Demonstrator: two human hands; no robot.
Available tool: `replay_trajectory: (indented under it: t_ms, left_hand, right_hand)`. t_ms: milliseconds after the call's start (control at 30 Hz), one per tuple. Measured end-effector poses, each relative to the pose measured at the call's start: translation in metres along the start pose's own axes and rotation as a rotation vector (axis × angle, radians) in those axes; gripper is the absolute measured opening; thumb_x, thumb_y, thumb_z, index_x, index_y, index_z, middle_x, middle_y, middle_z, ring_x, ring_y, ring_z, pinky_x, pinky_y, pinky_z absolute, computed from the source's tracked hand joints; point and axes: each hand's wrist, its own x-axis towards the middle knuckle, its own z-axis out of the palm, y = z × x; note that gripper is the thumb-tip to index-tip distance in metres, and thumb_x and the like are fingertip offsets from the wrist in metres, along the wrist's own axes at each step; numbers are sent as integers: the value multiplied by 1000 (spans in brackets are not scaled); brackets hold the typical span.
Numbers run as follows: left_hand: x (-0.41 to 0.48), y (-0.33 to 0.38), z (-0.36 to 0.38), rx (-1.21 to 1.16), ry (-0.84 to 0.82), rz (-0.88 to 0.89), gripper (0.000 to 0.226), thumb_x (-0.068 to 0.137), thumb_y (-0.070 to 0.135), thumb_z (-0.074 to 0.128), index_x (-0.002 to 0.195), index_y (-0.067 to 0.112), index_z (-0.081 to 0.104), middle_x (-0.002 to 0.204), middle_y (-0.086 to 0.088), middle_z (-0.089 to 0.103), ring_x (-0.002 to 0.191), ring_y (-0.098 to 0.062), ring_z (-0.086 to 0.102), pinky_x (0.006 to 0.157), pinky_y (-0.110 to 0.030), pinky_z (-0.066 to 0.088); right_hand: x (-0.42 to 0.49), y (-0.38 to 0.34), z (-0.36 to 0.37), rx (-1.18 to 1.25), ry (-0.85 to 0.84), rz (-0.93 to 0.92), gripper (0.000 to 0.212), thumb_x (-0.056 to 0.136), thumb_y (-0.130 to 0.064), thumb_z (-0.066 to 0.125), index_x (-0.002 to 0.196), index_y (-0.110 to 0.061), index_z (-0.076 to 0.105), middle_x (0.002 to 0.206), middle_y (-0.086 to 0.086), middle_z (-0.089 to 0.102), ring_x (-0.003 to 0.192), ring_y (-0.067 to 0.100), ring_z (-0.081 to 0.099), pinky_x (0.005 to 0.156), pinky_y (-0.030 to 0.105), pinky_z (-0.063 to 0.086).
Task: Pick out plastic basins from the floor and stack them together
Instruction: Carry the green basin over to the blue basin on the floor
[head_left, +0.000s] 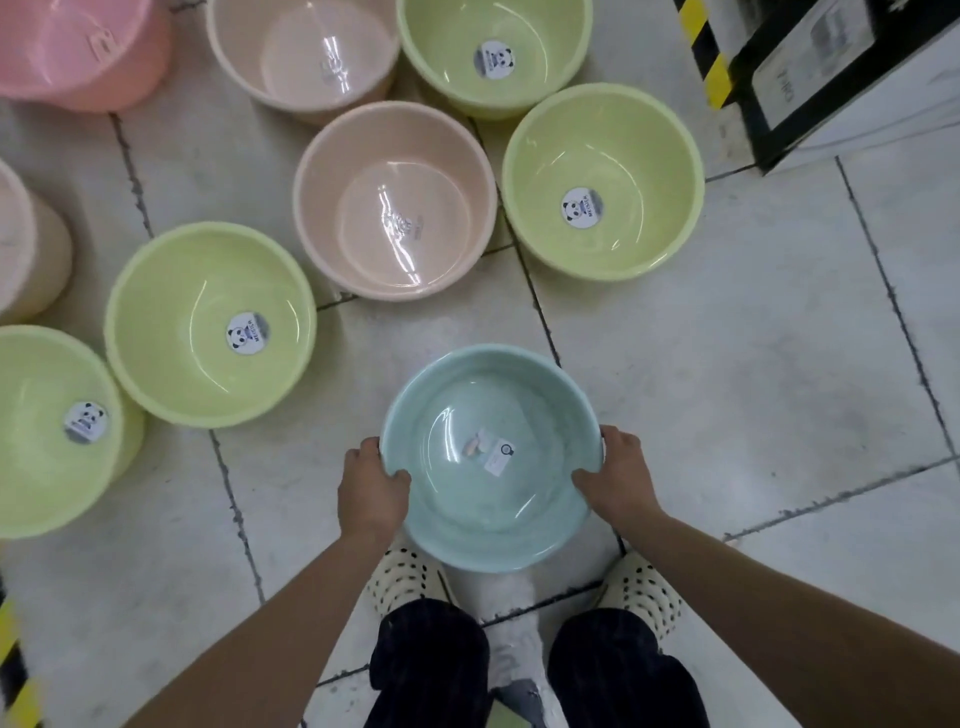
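We've got the left hand and right hand with fingers curled over the blue basin rim, and the slick plastic could slip.

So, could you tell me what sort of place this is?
Probably a shop or stockroom: green basins with panda labels sit on a tiled floor, and yellow-black hazard tape marks the edges.

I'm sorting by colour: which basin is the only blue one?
The pale blue basin that the left hand and right hand grip by its rim; the green basins, peach basins and pink basin lie on the floor.
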Motion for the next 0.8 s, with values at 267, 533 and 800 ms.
replay_trajectory:
  t_ms: [267, 533, 800]
  left_hand:
    - [22, -28, 35, 63, 79, 40, 24, 84, 11, 65, 105, 2, 57, 106, -14, 54, 97, -33, 57, 75, -42, 50]
    - [36, -45, 54, 174, 133, 113, 31, 77, 12, 71, 103, -1, 59, 105, -19, 54, 96, -38, 54, 77, -46, 48]
    - [35, -45, 58, 12, 73, 143, 61, 84, 11, 66, 139, 12, 39, 134, -12, 46, 111, -33, 55, 82, -42, 50]
  right_hand:
    - [30, 13, 40, -207, 30, 70, 49, 79, -24, 64, 125, -15, 52, 127, 7, 48, 119, 29, 45, 89, 39, 43]
    - [35, 26, 62, -230, 62, -8, 42, 88, -19, 61, 124, -6, 42, 139, 6, 37, 83, 31, 54, 67, 33, 39]
    - [38, 30, 54, -186, 61, -133, 82, 88, -18, 63, 153, -25, 13, 155, -3, 27, 109, 30, 60, 78, 37, 49]
